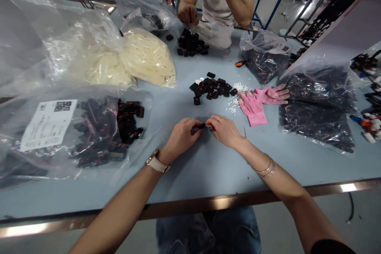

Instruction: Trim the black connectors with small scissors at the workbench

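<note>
Between my two hands, low over the table, is a small black plastic part point(202, 126). My left hand point(186, 133) is closed on its left end. The fingers of my right hand point(223, 129) pinch together at its right end; whether they grip the same part or some tiny piece against it is too small to tell. Just beyond my hands lies a pile of black plastic parts with orange-red marks point(212, 87). To the right of that pile are scattered tiny white pieces point(240, 87) and a pair of pink gloves point(253, 112).
On the left lie a labelled clear bag of black parts point(98, 127) and a bag of cream-coloured pieces point(149, 57). Dark-filled bags point(318, 115) sit at right. Across the table a person point(218, 0) sits by another black pile point(192, 43). The metal table edge point(178, 208) runs nearest me.
</note>
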Demonstrator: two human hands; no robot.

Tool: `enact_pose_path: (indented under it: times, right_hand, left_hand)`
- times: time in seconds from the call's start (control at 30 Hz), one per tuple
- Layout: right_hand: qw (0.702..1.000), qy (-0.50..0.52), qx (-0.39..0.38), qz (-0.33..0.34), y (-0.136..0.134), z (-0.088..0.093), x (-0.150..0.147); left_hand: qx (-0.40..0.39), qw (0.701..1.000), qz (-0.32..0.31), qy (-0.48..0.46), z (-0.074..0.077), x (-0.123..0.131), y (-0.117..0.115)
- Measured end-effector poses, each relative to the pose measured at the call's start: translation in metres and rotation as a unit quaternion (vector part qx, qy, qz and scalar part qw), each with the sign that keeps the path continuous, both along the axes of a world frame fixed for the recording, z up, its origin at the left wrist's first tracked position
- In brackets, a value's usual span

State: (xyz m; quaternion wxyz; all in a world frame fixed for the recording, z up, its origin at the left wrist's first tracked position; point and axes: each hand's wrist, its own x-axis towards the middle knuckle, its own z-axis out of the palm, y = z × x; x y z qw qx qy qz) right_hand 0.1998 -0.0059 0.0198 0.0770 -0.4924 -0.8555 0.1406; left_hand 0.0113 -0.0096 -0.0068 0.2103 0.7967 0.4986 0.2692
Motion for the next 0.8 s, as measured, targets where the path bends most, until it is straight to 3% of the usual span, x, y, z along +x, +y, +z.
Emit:
enact_pose_path:
  times: [0.23, 0.43, 0.8]
  right_hand:
    - [0.999, -0.025, 0.025, 0.021, -0.003, 0.001, -0.001]
    - [0.997, -0.037, 0.052, 0.038, -0.006, 0.002, -0.003]
    - [0.996, 0.043, 0.077, 0.032, -0.007, -0.017, 0.0]
  left_hand:
    - [-0.007, 1.0, -0.001, -0.002, 0.0, 0.0, 0.0]
    - [-0.052, 0.998, 0.019, 0.01, 0.009, 0.002, -0.001]
    - [-0.093, 0.994, 0.05, 0.036, 0.017, 0.006, -0.003]
